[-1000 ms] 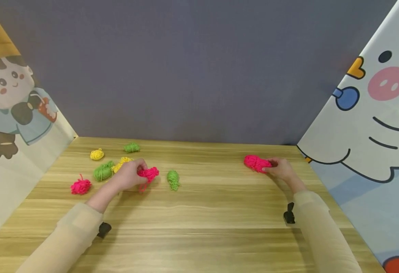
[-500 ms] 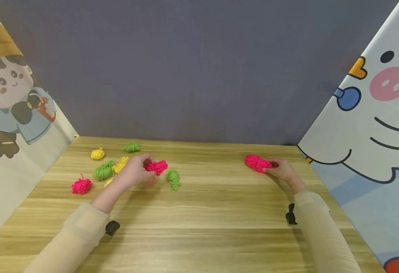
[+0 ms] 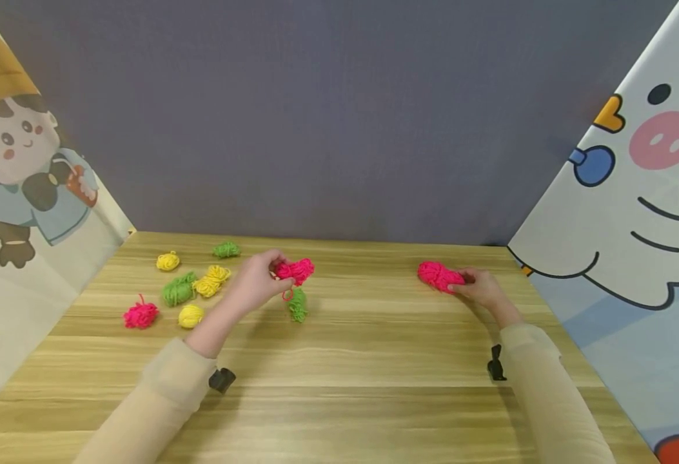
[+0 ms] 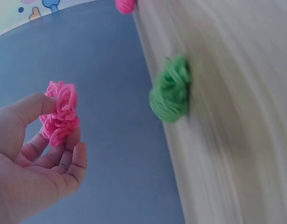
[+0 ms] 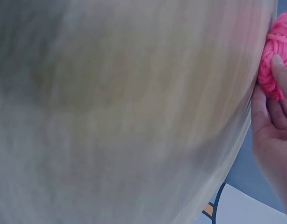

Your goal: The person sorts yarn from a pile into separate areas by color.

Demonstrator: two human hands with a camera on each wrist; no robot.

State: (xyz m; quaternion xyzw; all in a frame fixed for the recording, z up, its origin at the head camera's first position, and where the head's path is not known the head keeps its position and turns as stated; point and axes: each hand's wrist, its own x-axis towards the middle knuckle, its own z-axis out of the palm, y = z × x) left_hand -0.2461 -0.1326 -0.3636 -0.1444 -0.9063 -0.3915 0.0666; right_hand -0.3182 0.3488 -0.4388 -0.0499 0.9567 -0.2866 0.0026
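My left hand (image 3: 256,281) pinches a small pink yarn bundle (image 3: 296,271) between thumb and fingers, lifted above the table with a loose strand hanging. In the left wrist view that same pink bundle (image 4: 62,113) shows at the fingertips. Just below it lies a green yarn bundle (image 3: 298,305), partly hidden in the head view. Over on the right, my right hand (image 3: 481,287) grips the near end of a larger pink yarn skein (image 3: 439,276), which appears to rest on the table. The right wrist view shows the thumb on this pink skein (image 5: 280,49).
On the left of the wooden table (image 3: 362,361) lie yellow bundles (image 3: 211,281), green bundles (image 3: 179,289) and a pink bundle (image 3: 140,315). A grey panel (image 3: 339,122) stands along the back edge. Printed panels rise at both sides.
My left hand has carried the small pink bundle rightward and slightly away, uncovering a yellow ball and now partly covering the green bundle. My right hand and its pink skein stay nearly still.
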